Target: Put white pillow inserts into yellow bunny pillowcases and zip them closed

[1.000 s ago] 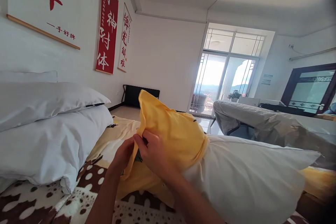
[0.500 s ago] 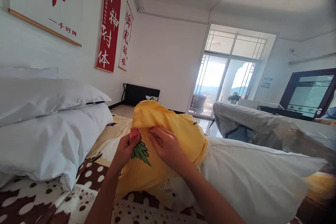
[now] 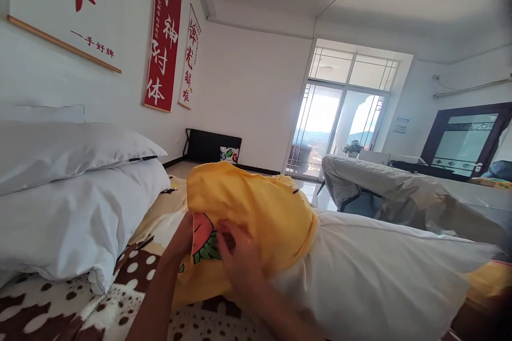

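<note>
A yellow pillowcase [image 3: 256,197] printed with a red-and-green carrot is bunched over the near end of a white pillow [image 3: 380,272]. Most of that pillow is bare and lies to the right. My left hand [image 3: 185,233] reaches in behind the pillowcase's open edge on the left, its fingers hidden by the cloth. Beside the carrot print, my right hand [image 3: 242,250] has thumb and fingers bent together on the fabric, slightly blurred.
White pillows [image 3: 80,213] are stacked on the left of a brown-and-cream patterned blanket [image 3: 136,272]. Beyond the bed, a plastic-covered table [image 3: 372,170] stands near glass doors [image 3: 340,122]. A black folded piece of furniture [image 3: 208,146] leans by the far wall.
My left hand has gone from pinching the pillowcase edge in view to behind the cloth. My right hand has moved down and left. The pillowcase edge has shifted left, showing more carrot print.
</note>
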The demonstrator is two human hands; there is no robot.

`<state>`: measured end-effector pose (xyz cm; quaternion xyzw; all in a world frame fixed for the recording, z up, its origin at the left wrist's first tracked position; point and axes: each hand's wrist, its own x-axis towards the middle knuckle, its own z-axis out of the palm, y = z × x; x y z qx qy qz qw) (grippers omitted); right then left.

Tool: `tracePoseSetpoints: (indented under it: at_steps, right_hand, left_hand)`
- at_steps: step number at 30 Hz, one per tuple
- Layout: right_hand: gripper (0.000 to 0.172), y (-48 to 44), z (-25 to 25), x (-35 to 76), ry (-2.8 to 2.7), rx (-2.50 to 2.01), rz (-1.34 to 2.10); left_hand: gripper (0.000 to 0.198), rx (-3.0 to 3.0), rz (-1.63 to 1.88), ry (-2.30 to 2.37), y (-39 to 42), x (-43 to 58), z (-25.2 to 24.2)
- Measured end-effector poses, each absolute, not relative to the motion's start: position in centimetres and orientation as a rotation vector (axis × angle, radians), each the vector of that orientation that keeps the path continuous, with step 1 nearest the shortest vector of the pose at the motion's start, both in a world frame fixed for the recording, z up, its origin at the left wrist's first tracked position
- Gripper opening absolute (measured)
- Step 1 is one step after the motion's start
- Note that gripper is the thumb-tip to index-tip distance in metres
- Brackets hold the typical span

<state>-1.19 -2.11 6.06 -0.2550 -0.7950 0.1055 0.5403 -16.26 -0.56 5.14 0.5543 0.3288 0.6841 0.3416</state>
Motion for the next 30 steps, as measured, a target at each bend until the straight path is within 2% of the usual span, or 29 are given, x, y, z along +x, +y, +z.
tracePoseSetpoints:
  at_steps: [4,11,17,23,30]
  right_hand:
    - [0.02,-0.2,5.8,-1.8,-1.855,-0.711,0.045]
    - [0.015,0.7,7.4,-1.9,-1.91,-0.864,0.27]
    - [0.02,0.4,8.2,-2.3,-1.984,-0.956,0.187]
    - [0.021,0.9,7.3,-2.1,-1.991,-0.805,0.138]
    - [0.019,1.7,6.8,-2.2,-1.869,-0.712,0.478]
  left_hand:
    - [0.025,1.326,1.703,0.824,0.0,-16.2,4.6]
    - [0.028,1.083,1.823,0.634,1.3,-17.6,3.3]
    - [0.021,1.338,1.701,0.668,1.1,-17.5,3.5]
    - [0.015,1.323,1.799,0.857,1.1,-17.4,3.3]
    - [0.018,1.312,1.896,0.849,1.1,-16.8,3.9]
